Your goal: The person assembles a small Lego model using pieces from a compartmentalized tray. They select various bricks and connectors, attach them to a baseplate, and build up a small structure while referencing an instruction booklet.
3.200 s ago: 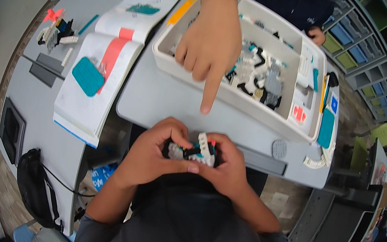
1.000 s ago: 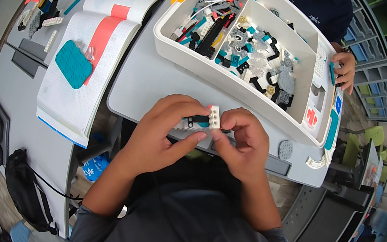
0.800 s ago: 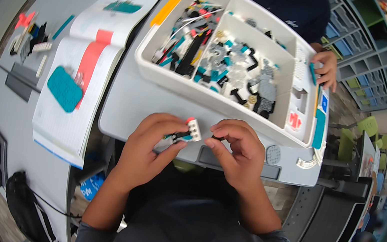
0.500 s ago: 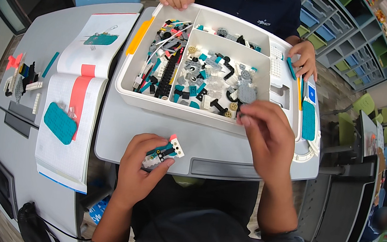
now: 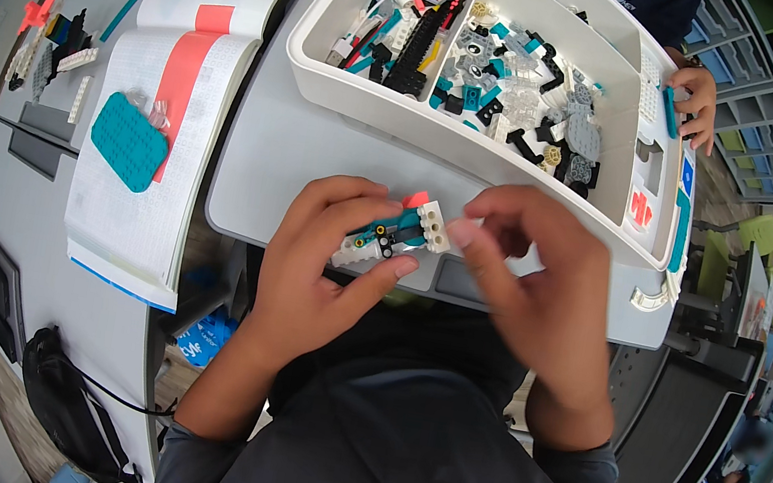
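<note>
My left hand (image 5: 323, 262) is closed around a small building-brick assembly (image 5: 394, 233) of teal, black, white and coral pieces, held over the near table edge. A white beam with round holes (image 5: 432, 227) stands at its right end. Close beside that beam is my right hand (image 5: 538, 276), thumb and fingers pinched together. Whatever lies in this pinch is hidden and a little blurred. Beyond both hands stands a white sorting bin (image 5: 377, 109), its compartments full of loose teal, black, grey and clear bricks.
An open instruction booklet (image 5: 120, 230) lies left, with a teal plate (image 5: 129, 142) on it. Further left are a part-built brick model (image 5: 58, 48) and a teal beam (image 5: 123, 14). Another person's hand (image 5: 696, 107) rests at the bin's right side. White curved pieces (image 5: 650, 300) lie at the right table edge.
My right hand has come away from the bin toward the assembly in my left hand. My left hand has risen toward the bin. The view has shifted, and less of the other person shows.
</note>
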### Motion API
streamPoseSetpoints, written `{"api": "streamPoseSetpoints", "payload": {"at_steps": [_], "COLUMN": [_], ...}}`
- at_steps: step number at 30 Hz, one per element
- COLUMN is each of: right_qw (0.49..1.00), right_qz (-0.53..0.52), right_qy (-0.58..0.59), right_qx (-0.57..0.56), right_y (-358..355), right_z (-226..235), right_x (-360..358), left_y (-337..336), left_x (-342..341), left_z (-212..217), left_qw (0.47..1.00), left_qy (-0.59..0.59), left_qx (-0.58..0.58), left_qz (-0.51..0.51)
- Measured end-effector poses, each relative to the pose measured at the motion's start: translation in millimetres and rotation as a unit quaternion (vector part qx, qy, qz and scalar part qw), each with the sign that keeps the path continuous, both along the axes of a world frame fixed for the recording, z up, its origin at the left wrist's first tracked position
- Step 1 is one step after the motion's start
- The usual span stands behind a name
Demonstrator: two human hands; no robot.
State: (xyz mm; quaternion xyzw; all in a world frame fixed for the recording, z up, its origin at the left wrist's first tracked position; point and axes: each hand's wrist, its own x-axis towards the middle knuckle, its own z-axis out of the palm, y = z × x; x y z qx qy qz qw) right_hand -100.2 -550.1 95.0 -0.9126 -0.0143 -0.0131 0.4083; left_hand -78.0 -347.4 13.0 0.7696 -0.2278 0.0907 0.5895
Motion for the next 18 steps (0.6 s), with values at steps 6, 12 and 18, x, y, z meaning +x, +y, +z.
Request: {"api": "streamPoseSetpoints", "payload": {"at_steps": [6,12,18], "right_qw": [0.996,0.982,0.977], "right_qz": [0.004,-0.003,0.013], "right_qy": [-0.061,-0.098,-0.121], "right_qx": [-0.071,-0.163,-0.174], "right_y": [23,28,25], "right_z": [-18,-15,-16], "right_x": [-3,-3,-4], "left_y": [-11,-15,-20], "left_x": [-1,1,-1], "left_z": [-7,-6,0], "left_qw": [0.996,0.995,0.996], "left_qy": [-0.079,-0.089,-0.071], "left_qx": [0.02,0.014,0.021], "left_qz": [0.04,0.048,0.051]}}
